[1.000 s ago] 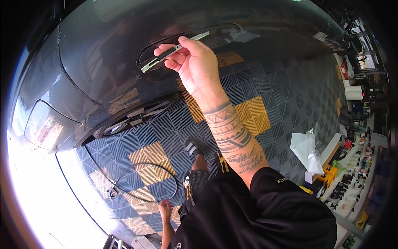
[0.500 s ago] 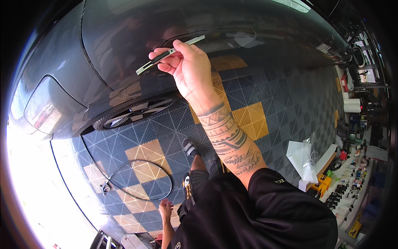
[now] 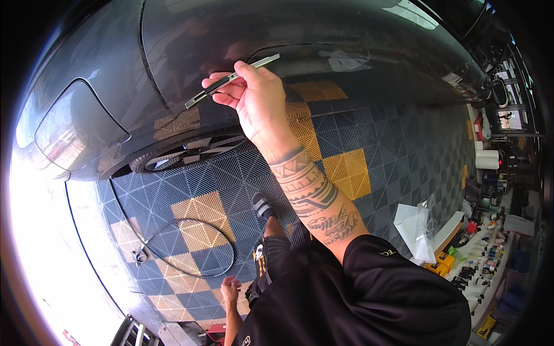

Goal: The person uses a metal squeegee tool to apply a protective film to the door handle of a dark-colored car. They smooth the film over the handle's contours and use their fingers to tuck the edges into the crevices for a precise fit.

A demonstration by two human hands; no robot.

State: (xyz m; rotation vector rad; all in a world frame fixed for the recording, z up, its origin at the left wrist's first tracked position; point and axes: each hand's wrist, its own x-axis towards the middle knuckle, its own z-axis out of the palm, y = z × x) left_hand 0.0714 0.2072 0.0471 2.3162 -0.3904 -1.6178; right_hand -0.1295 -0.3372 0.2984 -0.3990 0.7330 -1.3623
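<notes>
My right hand (image 3: 257, 101) is raised in front of the glossy dark car body (image 3: 190, 40), gripping a slim silver snap-blade utility knife (image 3: 210, 89) with a black slider, held diagonally between thumb and fingers. Beyond the knife are a curved outline in the bodywork and a vertical panel seam; I cannot tell whether the knife touches the car. Down by my side at the lower edge, my left hand (image 3: 231, 288) hangs with loosely bent, parted fingers and nothing visible in it. My foot (image 3: 262, 205) in a striped sandal stands below the car's side.
A wheel (image 3: 184, 153) is under the car's panel. A looped black hose (image 3: 193, 219) lies on the grey and yellow tiled floor (image 3: 346, 173). At the right stand a bench (image 3: 487, 242) crowded with tools and bottles, white sheeting (image 3: 412, 230) and a white roll (image 3: 486, 159).
My right hand with the knife has drifted left and slightly down in the view. The car's seams have shifted right as the view turned a little. My left hand hangs as before.
</notes>
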